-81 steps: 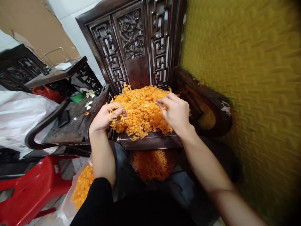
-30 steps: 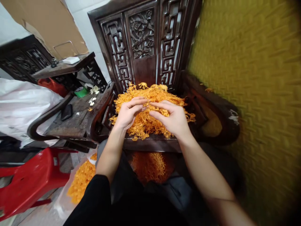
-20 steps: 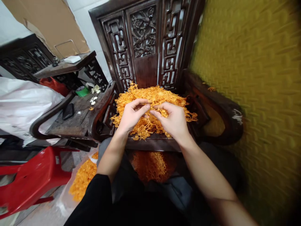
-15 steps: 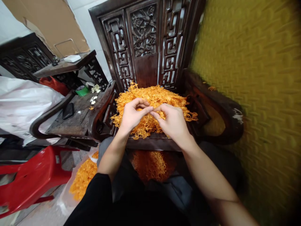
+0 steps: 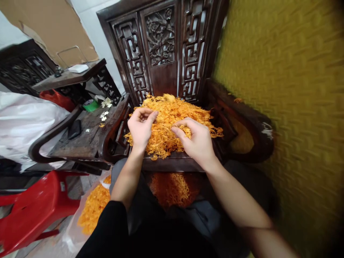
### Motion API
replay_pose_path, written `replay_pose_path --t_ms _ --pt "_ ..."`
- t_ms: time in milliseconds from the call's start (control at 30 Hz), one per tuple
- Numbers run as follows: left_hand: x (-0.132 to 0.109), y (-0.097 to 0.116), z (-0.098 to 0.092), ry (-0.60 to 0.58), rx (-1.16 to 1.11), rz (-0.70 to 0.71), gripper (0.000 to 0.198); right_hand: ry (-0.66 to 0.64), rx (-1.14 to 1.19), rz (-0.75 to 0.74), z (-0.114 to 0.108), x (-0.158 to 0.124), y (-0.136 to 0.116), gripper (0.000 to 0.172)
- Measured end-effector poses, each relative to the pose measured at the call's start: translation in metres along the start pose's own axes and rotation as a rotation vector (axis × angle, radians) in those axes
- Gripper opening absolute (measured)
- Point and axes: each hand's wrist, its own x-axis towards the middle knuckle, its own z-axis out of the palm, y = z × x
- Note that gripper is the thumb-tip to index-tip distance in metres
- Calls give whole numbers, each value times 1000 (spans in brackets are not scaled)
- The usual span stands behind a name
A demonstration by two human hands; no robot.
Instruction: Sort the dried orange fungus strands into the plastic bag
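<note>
A heap of orange, lacy, branching pieces (image 5: 166, 138) lies on the seat of a dark carved wooden chair (image 5: 164, 80). Above the heap's left part is my left hand (image 5: 141, 127), its fingers curled and the thumb near them; whether anything small is between them cannot be made out. My right hand (image 5: 195, 138) hovers over the right part, thumb and forefinger pinched together. Something thin and orange seems to be at those fingertips, too small to name. The two hands are apart.
A second wooden chair (image 5: 77, 143) at the left holds green tape (image 5: 91, 105), a black wallet-like item (image 5: 74, 129) and white bits. Below are a red plastic chair (image 5: 40, 204) and a bag of orange pieces (image 5: 94, 206). A yellow textured surface (image 5: 290, 71) fills the right.
My hands, whose fingertips met before, have separated. My left hand has moved left and my right hand stays over the heap. The view has shifted slightly.
</note>
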Motion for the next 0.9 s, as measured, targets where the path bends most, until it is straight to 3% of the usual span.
replay_pose_path --t_ms 167,300,367,467,533,600,700,767,900 --pt "-28 17 18 -158 -9 -10 29 -78 -40 29 1 4 10 44" --pt "-36 20 25 -207 3 -35 26 -67 -171 -11 2 5 10 26" --pt "-33 16 25 -152 11 -31 26 -92 -215 -18 1 3 6 21" --pt "-14 5 14 20 41 14 27 -75 -226 -26 -5 0 -3 16" --pt "3 -4 -1 132 17 17 29 -34 -160 -16 -14 -1 -8 14" --pt "17 -8 -15 150 -31 -28 32 -63 23 70 -25 0 -10 13" --pt "21 -5 -24 -27 -85 -142 37 -189 454 281 -37 6 -7 20" --pt "13 2 -20 -183 -134 -214 39 -201 660 358 -40 10 -2 25" --pt "-4 17 -6 -365 -180 -258 32 -89 745 383 -35 15 11 33"
